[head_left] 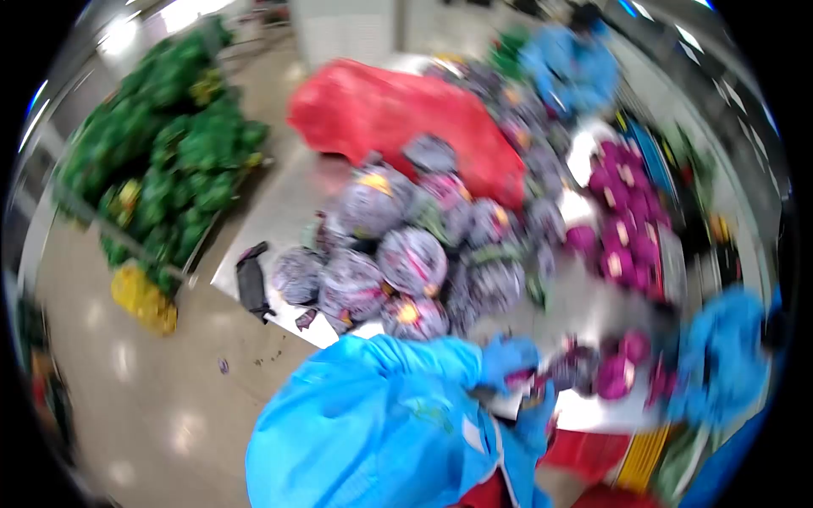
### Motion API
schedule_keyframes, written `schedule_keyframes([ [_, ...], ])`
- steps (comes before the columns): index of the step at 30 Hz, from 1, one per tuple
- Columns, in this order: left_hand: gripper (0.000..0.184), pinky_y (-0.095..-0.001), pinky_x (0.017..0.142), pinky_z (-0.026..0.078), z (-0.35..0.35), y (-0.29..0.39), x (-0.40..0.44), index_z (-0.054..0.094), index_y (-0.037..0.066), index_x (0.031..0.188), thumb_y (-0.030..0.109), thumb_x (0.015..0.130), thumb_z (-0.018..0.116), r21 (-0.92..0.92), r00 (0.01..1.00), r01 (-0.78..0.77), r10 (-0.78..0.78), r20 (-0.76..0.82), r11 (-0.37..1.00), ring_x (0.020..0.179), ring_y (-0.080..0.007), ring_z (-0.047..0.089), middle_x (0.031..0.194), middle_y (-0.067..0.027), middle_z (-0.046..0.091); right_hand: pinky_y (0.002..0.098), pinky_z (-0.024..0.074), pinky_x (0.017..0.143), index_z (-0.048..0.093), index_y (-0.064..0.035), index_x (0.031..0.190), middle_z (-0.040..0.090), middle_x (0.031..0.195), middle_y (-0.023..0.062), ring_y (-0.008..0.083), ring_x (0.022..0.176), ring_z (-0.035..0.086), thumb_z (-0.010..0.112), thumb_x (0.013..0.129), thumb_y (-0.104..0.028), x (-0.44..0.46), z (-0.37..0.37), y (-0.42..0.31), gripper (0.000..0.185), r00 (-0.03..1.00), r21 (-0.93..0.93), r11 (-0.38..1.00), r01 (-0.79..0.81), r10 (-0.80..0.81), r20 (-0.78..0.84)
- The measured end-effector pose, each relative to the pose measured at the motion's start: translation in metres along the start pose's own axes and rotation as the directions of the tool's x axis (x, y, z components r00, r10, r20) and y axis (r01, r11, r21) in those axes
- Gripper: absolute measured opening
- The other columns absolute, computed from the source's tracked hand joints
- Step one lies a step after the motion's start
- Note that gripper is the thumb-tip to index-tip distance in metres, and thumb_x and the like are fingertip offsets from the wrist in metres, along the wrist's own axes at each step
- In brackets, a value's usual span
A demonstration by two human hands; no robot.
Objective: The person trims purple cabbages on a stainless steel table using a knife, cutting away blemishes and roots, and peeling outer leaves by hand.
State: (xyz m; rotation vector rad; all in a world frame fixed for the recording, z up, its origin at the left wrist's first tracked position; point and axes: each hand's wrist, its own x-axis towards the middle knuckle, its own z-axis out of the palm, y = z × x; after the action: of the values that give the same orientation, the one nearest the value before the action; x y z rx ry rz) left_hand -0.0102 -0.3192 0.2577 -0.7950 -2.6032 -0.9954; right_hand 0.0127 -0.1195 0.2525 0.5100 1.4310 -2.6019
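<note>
My left hand [508, 359], in a blue glove, is bent over a small purple piece near the metal table's front edge; blur hides what its curled fingers hold. Just below it is my right hand [537, 413], also gloved in blue, its fingers too smeared to read. A dark purple cabbage with loose outer leaves [573, 369] lies right beside my hands. Next to that sits a peeled, bright purple cabbage [616, 376]. Many greyish purple cabbages [412, 261] are heaped on the table beyond my left arm.
A red mesh sack [398, 114] lies behind the heap. Bright purple cabbages [625, 212] are stacked at the right. Co-workers in blue are at the back [572, 72] and right [724, 356]. Green net sacks [169, 152] fill a cart at left; a yellow sack [144, 298] hangs low.
</note>
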Motion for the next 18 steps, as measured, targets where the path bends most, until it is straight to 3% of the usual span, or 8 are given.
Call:
schedule_keyframes([
  [1,0.095,-0.0564,0.098,0.034,-0.009,-0.003,0.001,0.044,0.018,0.14,0.046,0.057,0.08,-0.008,0.999,-0.03,0.03,0.038,1.0,0.127,-0.0344,0.042,0.131,-0.0117,0.048,0.026,0.042,0.054,0.06,-0.0188,0.103,0.058,0.082,-0.0045,0.0084,0.067,0.053,0.066,0.091,-0.026,0.003,-0.011,0.007,0.015,0.993,0.026,0.999,-0.02,0.023,-0.117],
  [3,0.1,-0.0545,0.098,0.035,-0.022,0.003,0.002,0.042,0.017,0.142,0.044,0.054,0.083,-0.049,0.998,0.034,-0.032,0.047,0.998,0.127,-0.036,0.042,0.131,-0.0131,0.047,0.028,0.0484,0.061,0.06,-0.0132,0.104,0.063,0.091,-0.0004,0.012,0.076,0.06,0.063,0.091,-0.017,-0.004,-0.043,0.013,0.014,0.995,-0.262,0.965,0.009,-0.036,-0.098],
  [6,0.107,-0.0542,0.098,0.037,-0.038,0.017,-0.006,0.039,0.018,0.145,0.041,0.051,0.084,0.002,0.98,0.074,-0.073,0.184,0.997,0.127,-0.0369,0.042,0.129,-0.0124,0.047,0.029,0.0508,0.065,0.063,-0.008,0.101,0.065,0.087,0.0034,0.0148,0.072,0.061,0.067,0.087,-0.011,-0.006,-0.069,0.031,0.015,0.976,0.108,0.988,0.108,-0.085,-0.199],
  [8,0.11,-0.0518,0.099,0.039,-0.041,0.009,-0.009,0.039,0.015,0.146,0.041,0.05,0.085,-0.035,0.996,0.051,-0.048,0.08,0.998,0.126,-0.0356,0.042,0.126,-0.011,0.049,0.0292,0.0516,0.067,0.064,-0.0058,0.093,0.064,0.081,0.004,0.0145,0.068,0.06,0.069,0.087,-0.009,-0.027,-0.114,0.033,0.009,0.897,-0.086,0.937,0.338,-0.348,-0.273],
  [11,0.115,-0.0487,0.103,0.035,-0.049,-0.004,-0.012,0.038,0.009,0.147,0.046,0.049,0.086,-0.059,0.989,0.138,-0.135,0.056,0.989,0.116,-0.036,0.044,0.121,-0.0159,0.05,0.0214,0.0435,0.049,0.063,-0.007,0.099,0.059,0.073,-0.0003,0.0069,0.06,0.052,0.072,0.087,-0.011,-0.075,-0.117,-0.006,0.015,0.841,-0.262,0.952,0.16,-0.27,-0.468],
  [14,0.119,-0.0501,0.109,0.031,-0.039,-0.016,-0.016,0.038,0.006,0.145,0.052,0.047,0.089,-0.087,0.973,0.229,-0.227,0.034,0.97,0.123,-0.0407,0.039,0.134,-0.0221,0.039,0.0185,0.0392,0.045,0.063,-0.0056,0.111,0.063,0.082,0.0008,0.0055,0.057,0.05,0.071,0.086,-0.009,-0.083,-0.116,-0.011,0.026,0.819,-0.355,0.913,0.2,-0.355,-0.452],
  [17,0.119,-0.0521,0.112,0.028,-0.026,-0.019,-0.012,0.037,0.005,0.143,0.054,0.048,0.089,-0.118,0.971,0.238,-0.237,0.025,0.964,0.131,-0.0453,0.033,0.141,-0.0257,0.034,0.0171,0.0413,0.047,0.056,-0.0037,0.128,0.064,0.104,0.0067,0.0102,0.074,0.06,0.073,0.085,-0.009,-0.07,-0.068,-0.027,0.047,0.848,-0.437,0.847,0.304,-0.449,-0.281],
  [18,0.119,-0.0527,0.113,0.028,-0.024,-0.02,-0.011,0.037,0.005,0.143,0.054,0.048,0.089,-0.127,0.973,0.229,-0.227,0.032,0.965,0.133,-0.0465,0.031,0.142,-0.0266,0.032,0.0203,0.0456,0.053,0.052,-0.0031,0.132,0.061,0.115,0.0093,0.0139,0.088,0.06,0.075,0.083,-0.01,-0.062,-0.054,-0.028,0.054,0.87,-0.463,0.825,0.326,-0.453,-0.195],
])
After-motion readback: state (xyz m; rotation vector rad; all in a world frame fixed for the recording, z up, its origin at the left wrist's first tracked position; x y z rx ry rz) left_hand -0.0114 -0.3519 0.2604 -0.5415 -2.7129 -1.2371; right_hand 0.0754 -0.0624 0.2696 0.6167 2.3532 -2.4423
